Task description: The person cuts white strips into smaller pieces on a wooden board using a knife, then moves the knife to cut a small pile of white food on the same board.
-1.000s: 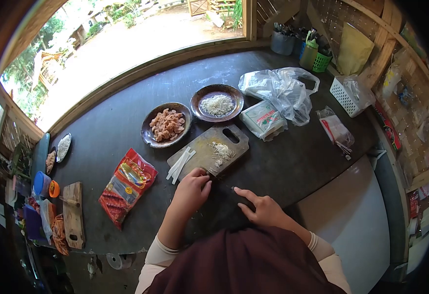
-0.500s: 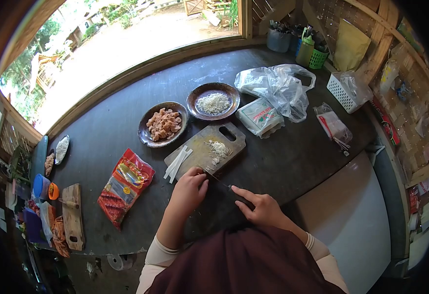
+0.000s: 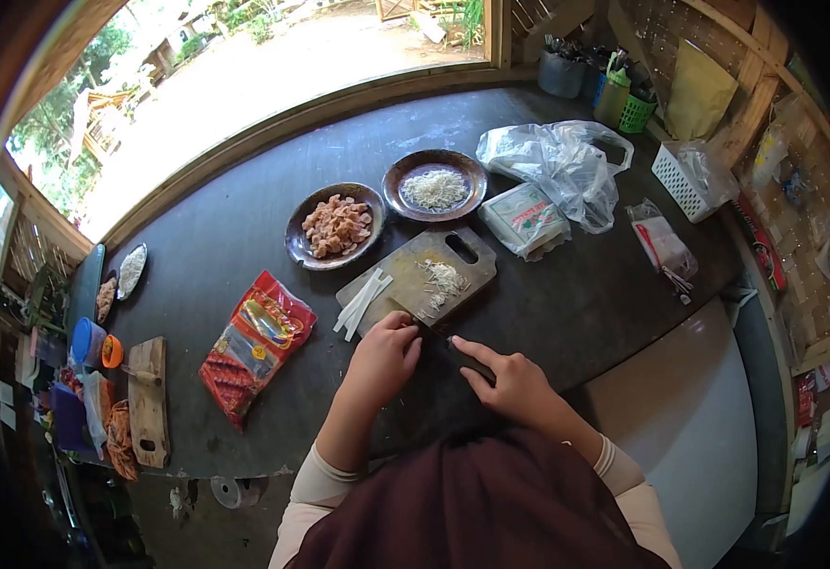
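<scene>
A knife (image 3: 438,333) with a dark handle is in my right hand (image 3: 510,379), index finger stretched along it; its outline is faint against the dark table. My left hand (image 3: 384,351) has its fingers curled at the near edge of the wooden cutting board (image 3: 398,264), beside the blade; whatever lies under the fingertips is hidden. On the board, thin pale shreds (image 3: 443,278) form a loose pile. Several flat white strips (image 3: 365,299) lie at its left end. Behind it stand a dark plate (image 3: 293,248) of brownish-pink chunks (image 3: 337,226) and another dark plate (image 3: 392,201) of white shreds (image 3: 436,190).
Left of the board lies a red printed packet (image 3: 255,349). Clear plastic bags (image 3: 566,171) and a white wrapped pack (image 3: 526,220) sit at the right, near a white basket (image 3: 682,185). A second wooden board (image 3: 149,408) is at far left.
The view has turned slightly, so everything appears farther right and a little higher. Both hands stay at the board's near edge, with the knife still in my right hand.
</scene>
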{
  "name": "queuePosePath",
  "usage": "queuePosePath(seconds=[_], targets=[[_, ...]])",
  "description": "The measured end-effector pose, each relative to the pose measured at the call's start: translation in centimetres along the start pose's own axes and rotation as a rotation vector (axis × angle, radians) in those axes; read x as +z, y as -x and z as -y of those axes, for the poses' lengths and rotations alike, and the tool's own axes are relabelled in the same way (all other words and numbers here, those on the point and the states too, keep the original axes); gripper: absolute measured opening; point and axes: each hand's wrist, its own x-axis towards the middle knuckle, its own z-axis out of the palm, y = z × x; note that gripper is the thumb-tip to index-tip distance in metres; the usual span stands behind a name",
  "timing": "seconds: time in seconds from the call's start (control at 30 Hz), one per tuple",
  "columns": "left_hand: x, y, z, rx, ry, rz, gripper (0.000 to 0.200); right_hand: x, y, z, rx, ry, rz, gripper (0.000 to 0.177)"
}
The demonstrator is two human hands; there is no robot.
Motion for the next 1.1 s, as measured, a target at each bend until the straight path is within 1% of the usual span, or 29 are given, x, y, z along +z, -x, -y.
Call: queuePosePath(seconds=[0.13,0.2,0.33,0.4,0.53,0.6,0.7,0.83,0.9,1.03,1.1], targets=[[0.2,0.0,0.0,0.0,0.013,-0.022,0.02,-0.1,0.2,0.2,0.07,0.004,0.052,0.045],[0.3,0.0,0.2,-0.014,0.039,-0.035,0.02,0.6,1.2,-1.4,-0.05,-0.054,-0.065,0.044],[0.6,-0.3,0.8,-0.044,0.081,-0.046,0.02,0.4,2.0,-1.8,-0.035,-0.1,-0.059,0.045],[0.7,-0.4,1.0,-0.052,0.107,-0.077,0.02,0.9,1.6,-1.8,-0.112,-0.27,-0.133,0.044],[0.6,-0.4,1.0,-0.061,0.17,-0.102,0.017,1.5,0.9,-1.1,-0.077,-0.337,-0.134,0.043],[0.6,-0.5,1.1,-0.063,0.175,-0.085,0.016,2.0,0.6,-1.2,-0.141,-0.424,-0.224,0.042],[0.4,-0.4,0.7,-0.078,0.176,-0.079,0.015,1.8,1.0,-1.3,-0.143,-0.412,-0.193,0.042],[0.6,-0.4,0.8,-0.069,0.164,-0.089,0.015,2.2,1.3,-1.8,-0.175,-0.355,-0.207,0.044],[0.8,-0.4,1.2,-0.03,0.173,-0.111,0.015,2.4,1.3,-2.0,-0.182,-0.332,-0.208,0.045],[0.6,-0.4,1.0,-0.044,0.17,-0.097,0.014,2.5,1.4,-2.1,-0.188,-0.288,-0.193,0.045],[0.5,-0.4,0.9,-0.047,0.17,-0.097,0.013,2.7,1.3,-2.1,-0.266,-0.28,-0.247,0.045]])
